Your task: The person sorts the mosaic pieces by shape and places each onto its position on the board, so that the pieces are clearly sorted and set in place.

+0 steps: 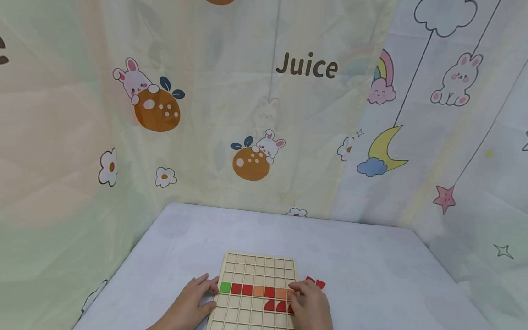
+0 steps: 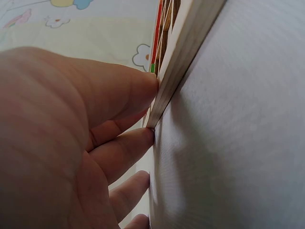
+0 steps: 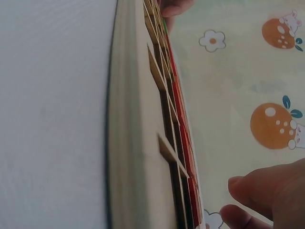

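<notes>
A wooden grid board (image 1: 237,316) lies on the table. One row across it holds a green tile (image 1: 225,288), several red tiles (image 1: 236,288) and orange tiles (image 1: 258,291). Below that row, at the right, sit red quarter-circle pieces (image 1: 269,305). My left hand (image 1: 190,298) rests its thumb and fingertips against the board's left edge; the left wrist view shows the thumb (image 2: 138,86) touching the wooden rim. Over the right end of the coloured row is my right hand (image 1: 311,302), partly covering the last pieces. Its fingertips (image 3: 236,186) are bent and apart, with nothing visible between them.
Red pieces (image 1: 320,284) lie on the table just beyond my right hand. A pale cloth covers the table (image 1: 371,266). Behind it hangs a printed curtain (image 1: 206,137) with rabbits, oranges and flowers.
</notes>
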